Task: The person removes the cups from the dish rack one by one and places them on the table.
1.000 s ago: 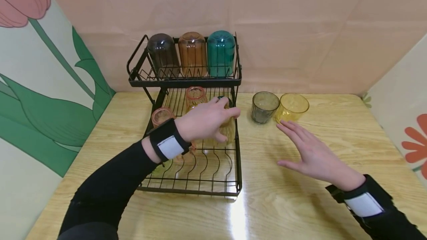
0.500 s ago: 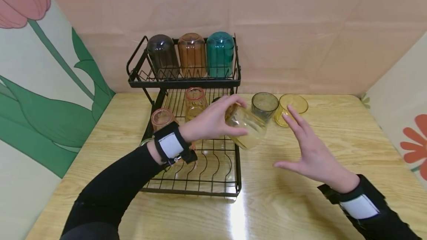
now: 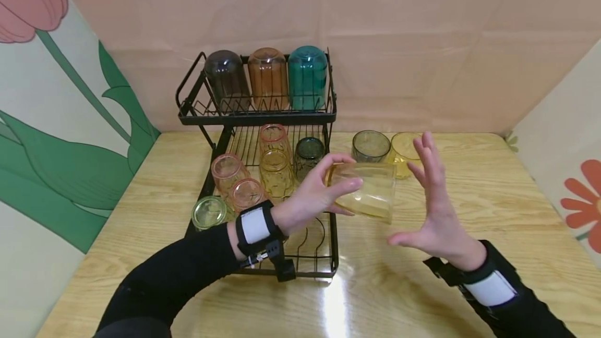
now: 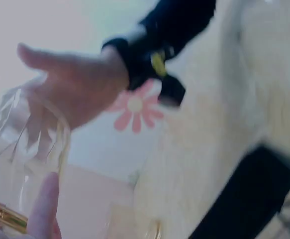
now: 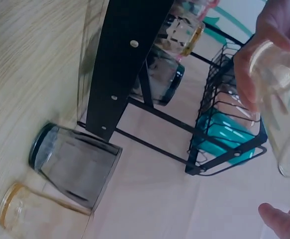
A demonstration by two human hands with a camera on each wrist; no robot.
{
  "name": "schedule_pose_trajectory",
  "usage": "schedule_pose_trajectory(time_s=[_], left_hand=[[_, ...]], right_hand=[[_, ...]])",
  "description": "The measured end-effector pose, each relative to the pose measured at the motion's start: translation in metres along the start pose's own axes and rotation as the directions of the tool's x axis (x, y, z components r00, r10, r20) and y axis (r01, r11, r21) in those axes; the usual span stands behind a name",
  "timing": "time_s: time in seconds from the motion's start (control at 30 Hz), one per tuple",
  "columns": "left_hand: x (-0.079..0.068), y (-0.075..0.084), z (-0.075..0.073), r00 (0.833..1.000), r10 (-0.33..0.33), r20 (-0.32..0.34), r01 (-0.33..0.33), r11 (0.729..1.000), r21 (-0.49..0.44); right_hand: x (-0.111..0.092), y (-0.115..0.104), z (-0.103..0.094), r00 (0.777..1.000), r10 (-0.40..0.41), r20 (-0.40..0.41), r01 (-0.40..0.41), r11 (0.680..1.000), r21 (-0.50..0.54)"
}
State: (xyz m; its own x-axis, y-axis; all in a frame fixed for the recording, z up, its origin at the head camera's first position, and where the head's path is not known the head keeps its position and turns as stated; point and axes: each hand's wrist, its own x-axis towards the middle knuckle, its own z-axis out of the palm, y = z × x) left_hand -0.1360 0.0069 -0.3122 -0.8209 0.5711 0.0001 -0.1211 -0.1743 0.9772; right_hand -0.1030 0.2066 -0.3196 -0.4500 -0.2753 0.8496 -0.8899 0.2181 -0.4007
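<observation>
My left hand (image 3: pixel 319 194) grips a clear yellow glass (image 3: pixel 368 192) by its base end, thumb on the near side. The glass lies tilted on its side in the air, right of the rack, with its mouth toward the right hand. My right hand (image 3: pixel 436 207) is held up beside that mouth, thumb and fingers spread wide, apart from the glass. In the left wrist view the glass (image 4: pixel 20 154) shows its ribbed wall at the left edge. The right wrist view has the same glass (image 5: pixel 284 109) at its right edge, above the right thumb tip.
A black two-tier dish rack (image 3: pixel 258 119) bears grey, amber and teal (image 3: pixel 307 77) glasses upside down on top. Several pink, yellow, green and dark glasses stand below. Upright on the table behind the held glass are a grey glass (image 3: pixel 371 145) and a yellow glass (image 3: pixel 404 153).
My left hand has lifted the yellow glass off the lower rack, carried it right and tipped it sideways. The right hand has moved slightly left and turned more upright.
</observation>
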Motion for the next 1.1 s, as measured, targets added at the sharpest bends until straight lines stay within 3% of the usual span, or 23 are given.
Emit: schedule_pose_trajectory(time_s=[0.13, 0.27, 0.7, 0.8, 0.9, 1.0, 1.1], left_hand=[[-0.005, -0.003, 0.01, 0.999, -0.032, -0.015, 0.031, 0.996, -0.088], [-0.007, -0.006, 0.017, 0.999, -0.04, -0.022, 0.038, 0.996, -0.081], [-0.008, -0.011, 0.019, 0.998, -0.058, -0.019, 0.056, 0.992, -0.11], [-0.008, -0.01, 0.015, 0.998, -0.056, 0.011, 0.056, 0.998, -0.036], [-0.007, -0.01, 0.007, 0.997, -0.061, 0.042, 0.054, 0.986, 0.156], [-0.008, -0.009, -0.004, 0.996, -0.06, 0.07, 0.031, 0.933, 0.357], [-0.011, -0.007, -0.016, 0.994, -0.035, 0.104, -0.024, 0.854, 0.52]], right_hand=[[0.001, -0.003, 0.005, 0.999, 0.009, 0.033, -0.009, 1.0, 0.003], [0.006, -0.009, 0.01, 0.998, -0.004, 0.06, 0.004, 1.0, 0.0], [0.004, -0.009, 0.014, 1.0, -0.026, 0.013, 0.026, 1.0, 0.014], [0.003, -0.008, 0.013, 0.999, -0.031, 0.02, 0.031, 0.999, 0.023], [0.003, -0.007, 0.011, 0.998, -0.035, 0.052, 0.034, 0.999, 0.017], [0.002, -0.007, 0.005, 0.994, -0.029, 0.102, 0.031, 0.999, -0.017], [-0.002, -0.006, -0.003, 0.988, -0.001, 0.156, 0.012, 0.998, -0.069]])
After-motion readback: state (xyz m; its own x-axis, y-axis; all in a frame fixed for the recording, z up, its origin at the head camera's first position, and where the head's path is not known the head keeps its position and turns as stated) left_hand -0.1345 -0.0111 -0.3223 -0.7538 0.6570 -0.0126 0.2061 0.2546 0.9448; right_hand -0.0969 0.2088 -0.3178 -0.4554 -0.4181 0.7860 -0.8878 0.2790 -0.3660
